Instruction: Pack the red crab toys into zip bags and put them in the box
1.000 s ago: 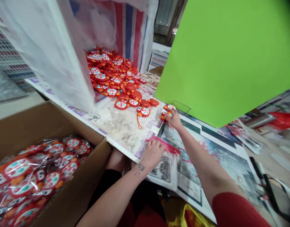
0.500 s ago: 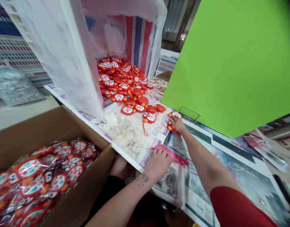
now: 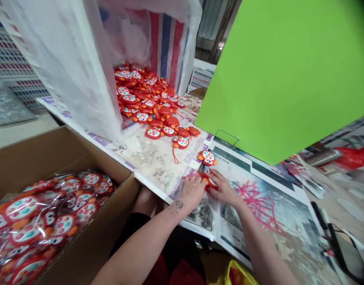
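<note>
My right hand [image 3: 222,187] is closed round a small red animal-shaped toy [image 3: 211,181] with eyes and orange feet, over the printed sheet on the table. Close against its left side is my left hand [image 3: 193,191], fingers curled down; what lies under them is hidden, though a bit of pink [image 3: 191,174] shows at the fingertips. Just beyond both hands lies another such toy [image 3: 207,157], its white oval dotted with colours. Farther back, a toy with a cord loop [image 3: 181,142] rests before a heap of the same toys [image 3: 149,99].
The heap spills from a white-lined bag [image 3: 81,71] lying open. At left stands a cardboard box [image 3: 100,158] with toys in clear wrappers [image 3: 63,225]. A large green board [image 3: 277,79] rises at right above a wire loop [image 3: 226,138]. Black-handled scissors [image 3: 327,225] lie far right.
My right hand has come back toward my left hand, bringing a red toy along. Another toy now lies uncovered on the table. The camera view has shifted slightly right.
</note>
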The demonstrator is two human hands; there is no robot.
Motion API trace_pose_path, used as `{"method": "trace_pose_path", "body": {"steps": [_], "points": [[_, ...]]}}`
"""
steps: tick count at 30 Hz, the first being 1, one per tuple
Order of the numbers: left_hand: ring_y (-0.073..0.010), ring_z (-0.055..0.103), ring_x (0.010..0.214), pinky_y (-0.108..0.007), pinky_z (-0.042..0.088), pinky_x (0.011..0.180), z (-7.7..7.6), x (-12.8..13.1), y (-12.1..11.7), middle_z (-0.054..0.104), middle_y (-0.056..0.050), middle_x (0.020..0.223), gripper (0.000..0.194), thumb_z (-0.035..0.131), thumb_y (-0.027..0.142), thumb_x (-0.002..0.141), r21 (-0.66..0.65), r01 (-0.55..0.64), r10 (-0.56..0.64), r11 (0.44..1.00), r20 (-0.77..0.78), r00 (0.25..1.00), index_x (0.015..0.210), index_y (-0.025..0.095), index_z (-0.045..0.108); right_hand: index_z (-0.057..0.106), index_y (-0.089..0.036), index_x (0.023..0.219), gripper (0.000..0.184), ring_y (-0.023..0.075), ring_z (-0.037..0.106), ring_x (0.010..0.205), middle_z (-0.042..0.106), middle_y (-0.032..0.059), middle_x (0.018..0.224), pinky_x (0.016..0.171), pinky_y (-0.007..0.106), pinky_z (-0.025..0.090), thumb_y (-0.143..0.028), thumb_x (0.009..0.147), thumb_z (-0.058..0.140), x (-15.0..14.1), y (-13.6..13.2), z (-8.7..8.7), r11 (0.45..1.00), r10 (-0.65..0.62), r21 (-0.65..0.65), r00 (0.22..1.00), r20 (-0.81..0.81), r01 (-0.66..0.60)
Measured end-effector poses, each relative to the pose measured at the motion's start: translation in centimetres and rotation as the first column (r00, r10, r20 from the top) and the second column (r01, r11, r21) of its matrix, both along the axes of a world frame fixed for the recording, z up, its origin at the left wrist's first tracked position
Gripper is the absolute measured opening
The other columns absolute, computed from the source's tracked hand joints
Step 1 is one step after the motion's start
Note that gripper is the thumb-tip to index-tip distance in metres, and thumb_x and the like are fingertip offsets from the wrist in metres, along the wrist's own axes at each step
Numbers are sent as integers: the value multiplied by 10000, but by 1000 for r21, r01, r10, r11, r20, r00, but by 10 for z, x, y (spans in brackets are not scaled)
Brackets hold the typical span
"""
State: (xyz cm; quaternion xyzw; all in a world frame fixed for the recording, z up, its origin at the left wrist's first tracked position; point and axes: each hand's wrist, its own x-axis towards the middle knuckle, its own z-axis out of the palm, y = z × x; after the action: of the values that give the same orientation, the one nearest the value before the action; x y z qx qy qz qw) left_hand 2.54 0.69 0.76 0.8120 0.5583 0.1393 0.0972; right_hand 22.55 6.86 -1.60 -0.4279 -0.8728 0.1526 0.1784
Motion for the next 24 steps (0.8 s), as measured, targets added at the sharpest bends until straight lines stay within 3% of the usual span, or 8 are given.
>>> {"method": "trace_pose_path", "body": {"steps": [5,11,14,17,20,24], "points": [[-287,561,1139,-465,439,969,4,2,0,654,-104,1116,224,470,201,974,9,-7,7,1000,-39,999,1130,192,630,449,-282,1488,685,311,371,1448,389,114,1568,1166,552,336,-219,814,553,6,-34,0,996,-84,20,995,-49,85],[-275,565,1070,-448,463,911,-7,1,-4,634,-102,1071,193,453,170,967,124,-2,5,992,-28,1000,1047,177,629,507,-238,1419,616,295,515,1300,538,134,1390,1121,546,392,-188,805,521,-3,-36,-2,954,-236,111,926,-295,278],[-253,560,1049,-428,453,937,-15,-1,-7,627,-84,1070,182,443,141,965,264,81,-78,961,-20,997,1049,172,601,561,-222,1334,515,303,562,1190,606,121,1259,1070,564,421,-319,830,599,2,-36,0,899,-355,55,798,-487,434],[-228,566,1029,-410,412,1022,-20,-2,-8,634,-67,1027,161,444,124,964,332,161,-161,929,-27,987,1023,164,588,579,-212,1271,555,285,604,1079,641,96,1167,1023,550,453,-413,772,715,9,-40,4,832,-490,-134,599,-633,539],[-227,583,957,-409,410,1023,-21,-2,-7,643,-63,942,160,446,96,953,309,166,-163,937,-36,986,985,158,590,569,-215,1241,617,249,632,1004,653,72,1138,985,510,486,-419,706,797,10,-43,7,796,-548,-317,390,-740,516],[-253,578,950,-402,448,919,-21,-1,-5,647,-80,930,164,441,122,965,271,106,-105,957,-20,994,1001,154,598,552,-223,1253,653,228,625,1084,641,75,1231,1035,480,462,-395,688,828,5,-42,12,842,-474,-370,214,-854,392]]}}
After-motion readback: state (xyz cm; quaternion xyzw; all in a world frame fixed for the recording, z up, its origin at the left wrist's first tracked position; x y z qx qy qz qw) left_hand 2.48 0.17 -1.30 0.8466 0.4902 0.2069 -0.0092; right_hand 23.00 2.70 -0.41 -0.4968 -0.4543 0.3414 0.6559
